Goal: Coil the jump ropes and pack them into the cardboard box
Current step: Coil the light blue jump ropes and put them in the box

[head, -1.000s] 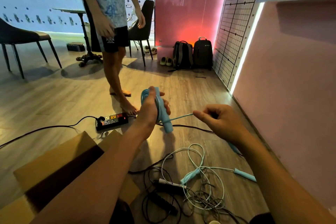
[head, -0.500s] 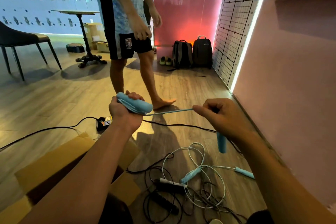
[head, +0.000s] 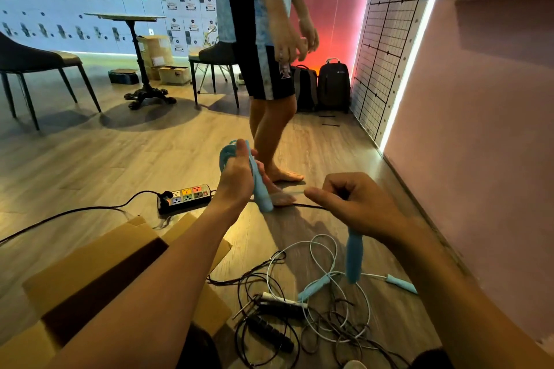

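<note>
My left hand (head: 239,178) grips a light-blue jump-rope handle (head: 259,186) held upright, with several turns of blue cord (head: 224,156) wound beside it. My right hand (head: 356,204) pinches the free end of the same cord, and the second blue handle (head: 354,257) dangles below it, blurred. A short stretch of cord runs between the two hands. The open cardboard box (head: 99,266) lies at lower left under my left forearm. A tangle of white, blue-handled and black jump ropes (head: 314,302) lies on the wooden floor below my hands.
A person (head: 269,75) stands barefoot just beyond my left hand. A power strip (head: 186,198) with a black cable lies on the floor at left. A pink wall (head: 479,159) closes the right side. Chairs, a round table and two backpacks (head: 323,87) stand farther back.
My left hand turned the handle from lying sideways back to upright, winding more cord. My right hand moved closer to the left. The standing person stepped to the right.
</note>
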